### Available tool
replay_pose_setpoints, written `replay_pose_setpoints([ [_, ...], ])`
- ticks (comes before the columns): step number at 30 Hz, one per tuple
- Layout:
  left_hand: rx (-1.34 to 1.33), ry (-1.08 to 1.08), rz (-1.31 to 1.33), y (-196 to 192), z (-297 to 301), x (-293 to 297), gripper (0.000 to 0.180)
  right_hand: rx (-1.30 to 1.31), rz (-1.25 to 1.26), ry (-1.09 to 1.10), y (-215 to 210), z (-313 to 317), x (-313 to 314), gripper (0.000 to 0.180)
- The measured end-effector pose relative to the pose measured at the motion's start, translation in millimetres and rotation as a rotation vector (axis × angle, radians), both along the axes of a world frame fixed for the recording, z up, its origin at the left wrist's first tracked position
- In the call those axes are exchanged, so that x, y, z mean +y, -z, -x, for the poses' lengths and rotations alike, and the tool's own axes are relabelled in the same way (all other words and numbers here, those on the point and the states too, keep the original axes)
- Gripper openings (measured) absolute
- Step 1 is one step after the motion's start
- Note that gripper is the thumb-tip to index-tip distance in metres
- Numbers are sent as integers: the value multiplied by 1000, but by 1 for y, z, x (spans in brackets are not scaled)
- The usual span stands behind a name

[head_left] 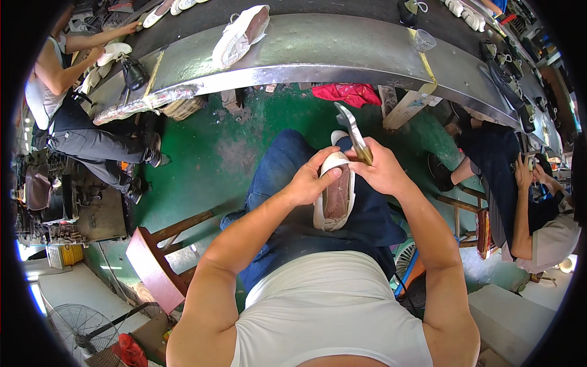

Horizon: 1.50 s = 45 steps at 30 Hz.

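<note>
Two hands are meeting over a white shoe (335, 199) lying sole-down on the lap at the frame's centre. Just left of centre, the left hand (309, 180) is clamping the shoe's toe end, thumb pressing the rim, steadying it against the thigh. To its right, the right hand (382, 168) is gripping a metal shoemaking tool (351, 129), its head pointing upward away from the body, ready over the upper. Above, a curved conveyor table (342, 52) is carrying another white shoe (240, 33).

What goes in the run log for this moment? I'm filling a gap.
left hand: grips shoe on lap | right hand: holds metal tool at shoe's toe | conveyor: shoes ahead
</note>
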<state>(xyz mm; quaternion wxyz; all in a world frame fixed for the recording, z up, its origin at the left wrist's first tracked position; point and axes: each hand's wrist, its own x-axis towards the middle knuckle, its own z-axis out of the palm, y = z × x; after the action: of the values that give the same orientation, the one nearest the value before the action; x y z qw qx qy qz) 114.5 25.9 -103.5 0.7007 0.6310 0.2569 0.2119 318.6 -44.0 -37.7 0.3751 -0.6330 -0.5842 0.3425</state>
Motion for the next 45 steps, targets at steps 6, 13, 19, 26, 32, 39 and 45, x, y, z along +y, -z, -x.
replay_pose_setpoints([
  [6, 25, -32, 78, 0, 10, 10, 55, 193, 382, 29, 3, 12, -82, 27],
  [13, -13, 9, 0, 11, 3, 13, 55, 507, 505, -70, 11, 11, -72, 25],
  [19, 98, -37, -126, 18, -3, 15, 48, 460, 668, -97, 6, 0, -59, 23],
  [26, 10, -97, -67, 39, -4, 20, 42, -71, 205, 15, 80, 20, -71, 24],
  [32, -27, -91, 289, 1, 1, 7, 43, -295, 244, -47, 39, 27, -86, 20],
  [39, -61, -197, 300, 0, -1, 7, 51, -231, 299, -90, 2, 19, -88, 21],
  [45, -262, -88, -678, -92, 27, 7, 95, 295, 407, -86, 19, -12, -136, 33],
])
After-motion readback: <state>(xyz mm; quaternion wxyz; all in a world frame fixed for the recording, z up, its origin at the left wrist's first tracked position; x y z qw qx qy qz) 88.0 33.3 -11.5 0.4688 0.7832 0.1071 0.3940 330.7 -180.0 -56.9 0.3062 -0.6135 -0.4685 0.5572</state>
